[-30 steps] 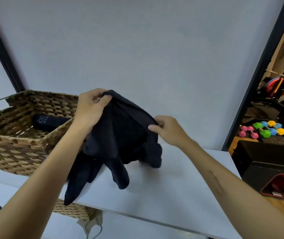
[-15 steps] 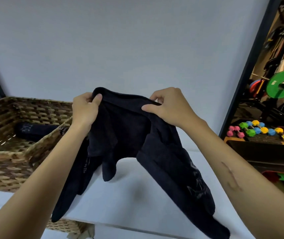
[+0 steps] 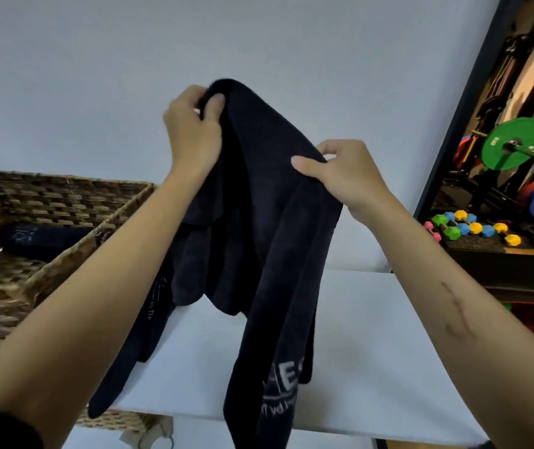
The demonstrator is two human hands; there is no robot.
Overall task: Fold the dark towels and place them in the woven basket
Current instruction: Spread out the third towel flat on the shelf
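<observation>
The dark towel (image 3: 269,241) hangs in the middle of the frame, lifted above the white table (image 3: 356,367). It is not spread flat: it falls in several loose folds, and 1 long end with pale lettering reaches the lower edge of the picture. The left hand (image 3: 194,131) grips the top of the towel, with the thumb pressed on the cloth, and it is the higher one. The right hand (image 3: 343,173) pinches the upper edge lower and to the right, thumb in front and fingers curled behind.

I judge that the step in hand is to open the towel and find its corners, so the folding itself is not yet begun. The next move calls for sliding both hands apart along the top edge until the cloth hangs straight, then laying it on the table.

At the left of the frame stands the woven basket (image 3: 64,196), just beside the hanging cloth. Inside it already lies 1 folded dark towel (image 3: 45,238).
</observation>
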